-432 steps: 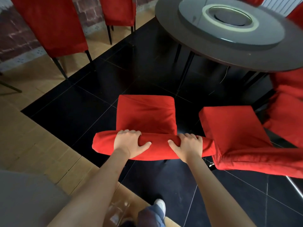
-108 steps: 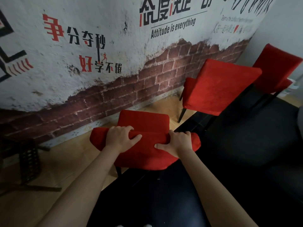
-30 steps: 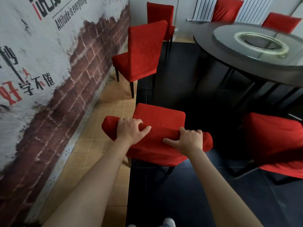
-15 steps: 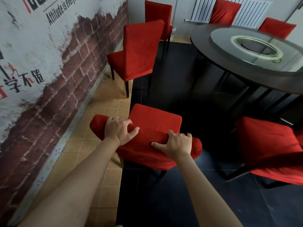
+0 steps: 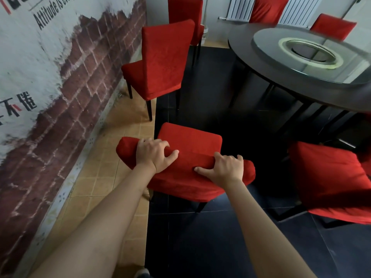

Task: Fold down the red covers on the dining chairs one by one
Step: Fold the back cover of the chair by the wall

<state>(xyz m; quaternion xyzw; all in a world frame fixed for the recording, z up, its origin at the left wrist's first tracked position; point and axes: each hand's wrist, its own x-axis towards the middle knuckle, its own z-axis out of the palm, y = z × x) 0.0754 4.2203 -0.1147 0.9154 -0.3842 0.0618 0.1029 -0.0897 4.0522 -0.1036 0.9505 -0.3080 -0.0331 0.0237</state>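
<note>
A dining chair in a red cover (image 5: pixel 190 141) stands just in front of me, its back top toward me. My left hand (image 5: pixel 154 155) grips the left part of the chair's back top, fingers curled over the red fabric. My right hand (image 5: pixel 222 169) grips the right part of the same edge, thumb pointing left along the cloth. Another red-covered chair (image 5: pixel 329 177) stands at the right beside the table. A further upright chair (image 5: pixel 162 59) stands by the wall, with a fourth (image 5: pixel 186 11) behind it.
A round dark table (image 5: pixel 261 57) with a glass turntable (image 5: pixel 313 57) fills the upper right. A painted brick wall (image 5: pixel 60 87) runs along the left. Two red chairs (image 5: pixel 333 27) and a white radiator (image 5: pixel 241 7) lie beyond the table. The floor is tan tile, then black tile.
Both hands keep their grip on the chair's back top. The view has shifted slightly; the chair sits a little more to the right in the frame than half a second ago.
</note>
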